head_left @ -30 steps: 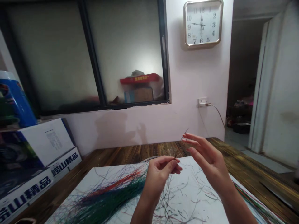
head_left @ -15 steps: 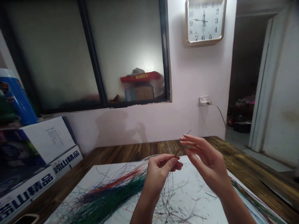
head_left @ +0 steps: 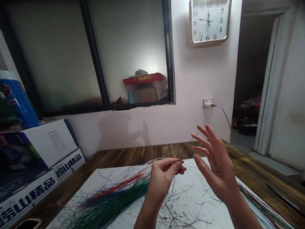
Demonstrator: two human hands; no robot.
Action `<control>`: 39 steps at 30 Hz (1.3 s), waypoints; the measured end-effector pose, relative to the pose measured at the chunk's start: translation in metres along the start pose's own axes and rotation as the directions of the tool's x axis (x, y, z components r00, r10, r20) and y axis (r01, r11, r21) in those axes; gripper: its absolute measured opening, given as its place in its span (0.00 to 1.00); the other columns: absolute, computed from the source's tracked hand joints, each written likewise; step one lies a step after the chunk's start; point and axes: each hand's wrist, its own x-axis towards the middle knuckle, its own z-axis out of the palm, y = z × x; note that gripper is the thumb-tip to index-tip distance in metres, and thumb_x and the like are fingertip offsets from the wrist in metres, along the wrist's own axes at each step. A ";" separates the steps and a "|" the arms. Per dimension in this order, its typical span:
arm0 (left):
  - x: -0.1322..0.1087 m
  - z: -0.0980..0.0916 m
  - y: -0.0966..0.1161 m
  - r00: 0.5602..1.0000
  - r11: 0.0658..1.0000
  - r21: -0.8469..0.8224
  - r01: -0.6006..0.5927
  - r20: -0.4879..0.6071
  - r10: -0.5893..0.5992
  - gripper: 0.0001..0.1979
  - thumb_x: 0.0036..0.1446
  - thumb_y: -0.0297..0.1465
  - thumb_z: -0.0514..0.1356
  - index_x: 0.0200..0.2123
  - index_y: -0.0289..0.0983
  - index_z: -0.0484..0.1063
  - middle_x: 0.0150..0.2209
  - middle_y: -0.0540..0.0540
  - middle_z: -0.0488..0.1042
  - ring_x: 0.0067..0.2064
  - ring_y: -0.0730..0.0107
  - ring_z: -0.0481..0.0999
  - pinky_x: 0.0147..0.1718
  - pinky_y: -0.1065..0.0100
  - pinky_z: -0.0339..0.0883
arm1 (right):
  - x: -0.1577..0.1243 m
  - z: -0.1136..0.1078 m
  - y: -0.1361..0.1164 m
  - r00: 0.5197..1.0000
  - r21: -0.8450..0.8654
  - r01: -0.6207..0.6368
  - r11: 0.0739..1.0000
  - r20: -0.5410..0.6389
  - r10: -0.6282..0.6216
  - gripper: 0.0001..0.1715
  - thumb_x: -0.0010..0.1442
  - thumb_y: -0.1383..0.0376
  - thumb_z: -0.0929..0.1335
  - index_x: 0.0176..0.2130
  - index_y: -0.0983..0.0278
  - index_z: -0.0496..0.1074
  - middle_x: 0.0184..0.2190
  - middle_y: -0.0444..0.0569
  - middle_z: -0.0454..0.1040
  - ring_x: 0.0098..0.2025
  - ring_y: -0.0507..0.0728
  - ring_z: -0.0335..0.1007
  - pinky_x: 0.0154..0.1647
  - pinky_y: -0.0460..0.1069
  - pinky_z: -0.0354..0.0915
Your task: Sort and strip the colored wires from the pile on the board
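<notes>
My left hand (head_left: 164, 173) is closed in a pinch on thin dark wires (head_left: 180, 159), whose ends poke out past thumb and forefinger. Up and to the right, my right hand (head_left: 217, 168) is open with its fingers spread. A short dark strand (head_left: 196, 134) shows by its fingertips; whether it touches them I cannot tell. Below both hands is a white sheet (head_left: 220, 219) strewn with loose dark wire bits (head_left: 173, 206). To the left on the sheet lies a thick bundle of green, blue and orange wires (head_left: 114, 200).
More coloured wires (head_left: 257, 200) run along the sheet's right side on the wooden table (head_left: 269, 178). Printed boxes (head_left: 52, 143) stand at the left, a blue container (head_left: 20, 98) above them. Behind the table is a wall with a plugged-in charger (head_left: 209, 105).
My right hand has drawn away from the left one, up and to the right, and its fingers have spread. The left hand keeps its pinch in nearly the same place.
</notes>
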 end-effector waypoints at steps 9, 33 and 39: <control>-0.001 0.003 0.001 1.000 0.998 0.065 0.006 0.006 -0.006 0.07 0.50 0.30 0.64 0.30 0.31 0.78 0.26 0.41 0.79 0.29 0.67 0.77 0.33 0.68 0.70 | -0.001 -0.009 0.002 0.992 -0.141 0.120 0.983 0.053 -0.114 0.31 0.59 0.72 0.64 0.61 0.59 0.58 0.60 0.50 0.61 0.62 0.62 0.55 0.62 0.60 0.55; 0.000 0.002 0.000 0.998 0.995 -0.091 -0.032 -0.056 0.027 0.07 0.47 0.29 0.67 0.29 0.31 0.77 0.29 0.41 0.80 0.30 0.67 0.78 0.32 0.68 0.72 | -0.002 0.005 0.007 0.966 -0.304 0.258 0.917 0.091 -0.241 0.22 0.59 0.75 0.64 0.51 0.60 0.70 0.50 0.50 0.72 0.52 0.58 0.68 0.51 0.56 0.66; 0.001 0.001 0.001 0.999 0.999 -0.045 -0.013 -0.039 0.012 0.05 0.47 0.29 0.66 0.28 0.32 0.77 0.28 0.41 0.80 0.30 0.66 0.79 0.33 0.66 0.73 | -0.002 0.006 0.006 0.997 -0.074 0.026 0.997 -0.072 -0.031 0.12 0.59 0.70 0.67 0.41 0.58 0.76 0.39 0.47 0.78 0.41 0.57 0.73 0.40 0.52 0.69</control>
